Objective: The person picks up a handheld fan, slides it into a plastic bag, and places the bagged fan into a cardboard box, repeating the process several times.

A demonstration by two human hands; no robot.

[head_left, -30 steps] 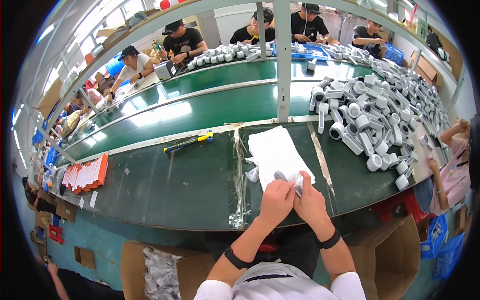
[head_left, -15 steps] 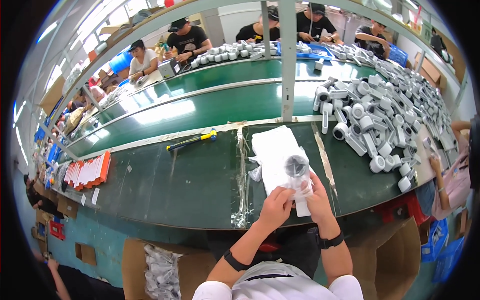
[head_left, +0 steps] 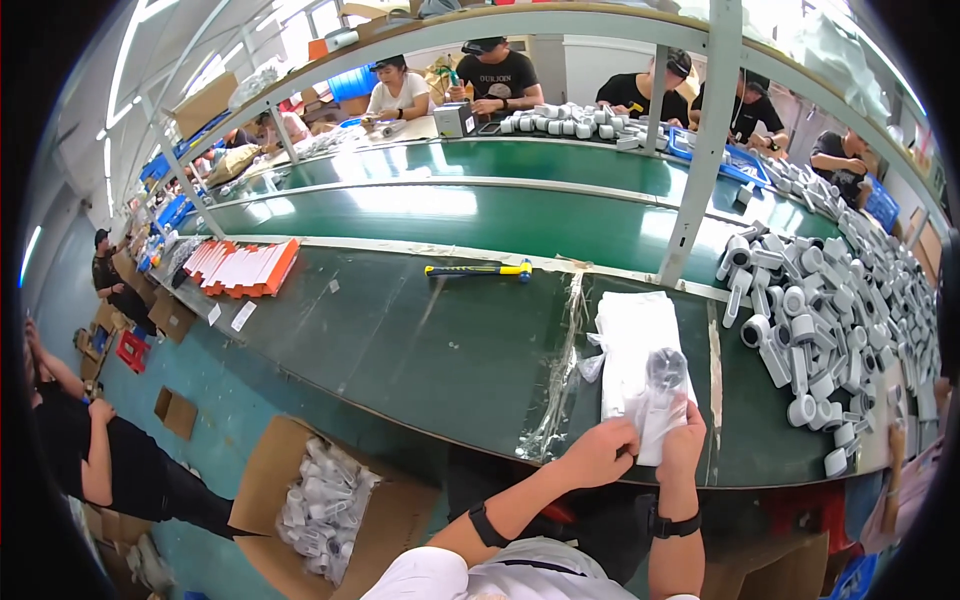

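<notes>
Green surface (head_left: 450, 370), near right: right hand (head_left: 684, 445) grasps bagged device (head_left: 665, 370) over white stack (head_left: 632, 325); left hand (head_left: 604, 442) beside it (grip unclear). Bagging seems in hand; next move calls for careful closing.

The person wears a white short-sleeved top (head_left: 425, 574), 1 black left wristband (head_left: 487, 525) and 1 black right wristband (head_left: 676, 526).

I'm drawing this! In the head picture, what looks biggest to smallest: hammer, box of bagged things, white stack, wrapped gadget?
1. Box of bagged things
2. White stack
3. Hammer and wrapped gadget: unsure; the hammer is thin, the gadget's lower end unclear.
</notes>
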